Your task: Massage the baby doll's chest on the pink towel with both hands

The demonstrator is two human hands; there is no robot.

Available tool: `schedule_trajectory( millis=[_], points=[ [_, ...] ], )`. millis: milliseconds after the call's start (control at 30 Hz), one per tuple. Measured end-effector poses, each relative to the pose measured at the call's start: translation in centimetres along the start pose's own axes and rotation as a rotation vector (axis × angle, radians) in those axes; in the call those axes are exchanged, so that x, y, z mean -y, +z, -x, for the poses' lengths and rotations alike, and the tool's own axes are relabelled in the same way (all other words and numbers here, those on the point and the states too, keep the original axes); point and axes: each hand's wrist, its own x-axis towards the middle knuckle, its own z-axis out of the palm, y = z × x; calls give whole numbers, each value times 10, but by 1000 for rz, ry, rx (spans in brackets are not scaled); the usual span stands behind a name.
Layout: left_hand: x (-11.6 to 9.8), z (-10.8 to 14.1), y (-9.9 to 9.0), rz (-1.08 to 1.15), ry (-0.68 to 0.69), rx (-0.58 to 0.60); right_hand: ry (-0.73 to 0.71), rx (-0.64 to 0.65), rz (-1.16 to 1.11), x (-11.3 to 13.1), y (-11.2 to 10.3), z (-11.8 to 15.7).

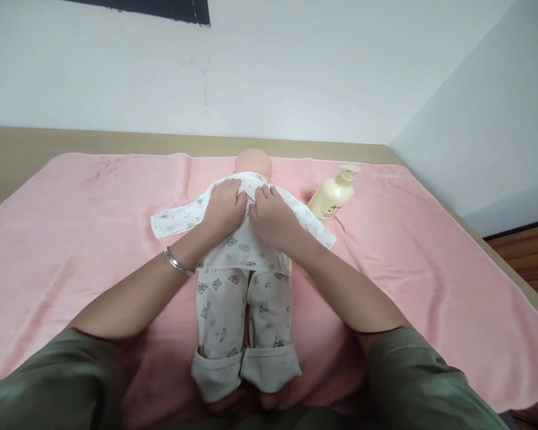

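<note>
A baby doll (pixel 253 162) lies stretched out with its bald head away from me; no face shows. It wears a white printed shirt (pixel 246 254) and matching trousers (pixel 269 307) with turned-up cuffs. My left hand (pixel 226 208), with a silver bangle on the wrist, is on the shirt's upper left, fingers bent and thumb inward. Beside it, my right hand (pixel 273 216) is closed on the upper right of the shirt, its thumb close to the left one. The cloth is creased between both hands. Both shirt sleeves spread outward.
A cream pump bottle (pixel 334 194) lies tilted by the doll's right-hand sleeve. Beneath everything is a pink blanket (pixel 116 239) on a wooden table (pixel 22 146). A white wall (pixel 269 71) rises behind, and another wall (pixel 493 113) stands at the right.
</note>
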Motion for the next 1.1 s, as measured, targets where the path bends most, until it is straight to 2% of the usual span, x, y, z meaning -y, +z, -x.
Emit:
schedule_trajectory(
  millis=[100, 233, 367, 500, 567, 767, 900, 1100],
  points=[
    [-14, 13, 1, -88, 33, 5, 121, -3, -126, -12, -2, -16],
    [-24, 24, 1, -96, 63, 25, 178, -43, -156, -15, -2, -23],
    [-16, 13, -1, -42, 4, 46, 167, -23, -110, -2, -4, -10],
    [-2, -1, -4, 7, -33, 58, 47, 51, -57, 7, -5, 3],
    [0, -3, -4, 4, -26, 43, 10, 45, -74, 5, -5, 1],
    [-14, 15, -1, -158, 101, -4, 108, -60, -179, -10, -2, -17],
    [-13, 19, 3, -183, 145, -19, 136, -98, -177, -9, 2, -18],
    [1, -1, 0, -3, -50, 79, 142, -38, -108, 13, 4, 4]
  ],
)
